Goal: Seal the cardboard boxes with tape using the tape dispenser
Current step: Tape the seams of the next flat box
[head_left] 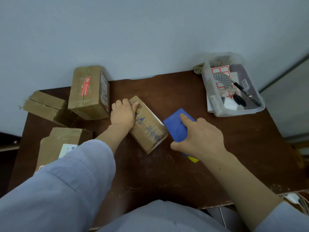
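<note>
Brown table point(184, 173) w/ boxes point(87, 92), plastic bin point(234, 113)

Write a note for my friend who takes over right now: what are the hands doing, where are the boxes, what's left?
Left hand holds the far end of the middle box on the table.
Right hand grips the blue tape dispenser, just right of that box.
Done: the standing box at back left looks taped.
Left: tape the middle box's top seam; check the flat box and near box.

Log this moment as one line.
left hand: holds box | right hand: grips blue tape dispenser | position: beside box
</note>
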`<move>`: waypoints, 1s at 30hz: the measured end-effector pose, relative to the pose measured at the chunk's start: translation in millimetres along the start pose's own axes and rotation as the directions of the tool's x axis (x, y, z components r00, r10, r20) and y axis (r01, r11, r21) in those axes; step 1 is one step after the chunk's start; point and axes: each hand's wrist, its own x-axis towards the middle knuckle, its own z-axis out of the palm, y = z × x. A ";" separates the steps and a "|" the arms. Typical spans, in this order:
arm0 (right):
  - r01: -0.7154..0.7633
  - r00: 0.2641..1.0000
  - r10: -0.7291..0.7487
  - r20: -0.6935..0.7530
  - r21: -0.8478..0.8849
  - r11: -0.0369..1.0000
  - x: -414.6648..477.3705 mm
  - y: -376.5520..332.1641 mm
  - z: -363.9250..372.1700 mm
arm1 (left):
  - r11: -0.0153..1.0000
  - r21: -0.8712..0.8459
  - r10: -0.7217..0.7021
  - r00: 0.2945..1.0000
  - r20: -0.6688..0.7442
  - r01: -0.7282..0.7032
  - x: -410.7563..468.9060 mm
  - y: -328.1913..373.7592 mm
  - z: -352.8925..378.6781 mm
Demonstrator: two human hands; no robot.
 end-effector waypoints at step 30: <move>-0.042 0.999 0.042 0.006 0.170 0.985 23.4 22.4 17.6 | 0.649 0.271 0.679 0.702 0.216 -0.711 -96.5 -16.3 19.1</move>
